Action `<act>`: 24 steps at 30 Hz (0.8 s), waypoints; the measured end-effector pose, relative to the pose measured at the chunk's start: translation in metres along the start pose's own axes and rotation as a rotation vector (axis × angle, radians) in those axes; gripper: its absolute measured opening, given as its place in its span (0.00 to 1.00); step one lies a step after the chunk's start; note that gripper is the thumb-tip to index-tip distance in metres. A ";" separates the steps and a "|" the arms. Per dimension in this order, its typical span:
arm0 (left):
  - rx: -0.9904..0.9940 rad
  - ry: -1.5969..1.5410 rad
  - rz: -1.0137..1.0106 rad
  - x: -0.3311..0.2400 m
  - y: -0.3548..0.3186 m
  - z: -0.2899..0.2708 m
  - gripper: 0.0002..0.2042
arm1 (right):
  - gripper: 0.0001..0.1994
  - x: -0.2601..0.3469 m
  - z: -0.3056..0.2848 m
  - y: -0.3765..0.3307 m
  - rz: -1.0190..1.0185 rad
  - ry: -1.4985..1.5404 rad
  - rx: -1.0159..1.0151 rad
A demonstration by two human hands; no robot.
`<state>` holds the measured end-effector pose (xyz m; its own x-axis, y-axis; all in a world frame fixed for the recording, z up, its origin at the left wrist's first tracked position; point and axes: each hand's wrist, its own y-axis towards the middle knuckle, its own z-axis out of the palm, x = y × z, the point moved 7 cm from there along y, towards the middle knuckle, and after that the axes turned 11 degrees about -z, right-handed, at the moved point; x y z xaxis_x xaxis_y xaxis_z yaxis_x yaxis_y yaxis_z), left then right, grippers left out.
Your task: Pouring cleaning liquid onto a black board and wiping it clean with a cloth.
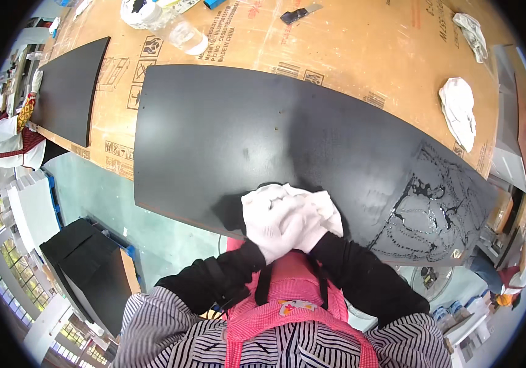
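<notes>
both gloved hands, left hand (267,222) over right hand (307,228), fingers curled shut on a white cloth (322,205), press it on the near edge of the black panel (226,135). best kept flat, pressure even. the panel's long axis runs left-right along the bench (367,43), wet streaks (434,205) at its right end.

Single view only, from a fisheye camera worn on the person's head. It looks steeply down over the chest onto the bench (361,43), close in. Both gloved hands, left hand (267,224) and right hand (309,222), sit low centre, forearms entering from the lower edge. The black panel (226,135) runs beyond the fingers (261,202); the floor (100,184) lies left of them. Straight edges bow toward the rim. No second view to share ground with.
</notes>
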<state>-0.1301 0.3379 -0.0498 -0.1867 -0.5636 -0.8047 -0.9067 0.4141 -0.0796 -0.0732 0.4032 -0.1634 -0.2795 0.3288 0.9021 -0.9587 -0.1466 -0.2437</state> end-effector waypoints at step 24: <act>-0.235 0.026 0.000 0.056 0.185 -0.072 0.10 | 0.10 0.191 0.005 0.184 -0.444 -1.231 -0.002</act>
<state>-0.3353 0.3313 -0.0671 -0.1935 -0.5832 -0.7889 -0.9694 0.2377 0.0621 -0.3028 0.4344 -0.0344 0.2884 -0.7148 0.6370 -0.9565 -0.2454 0.1576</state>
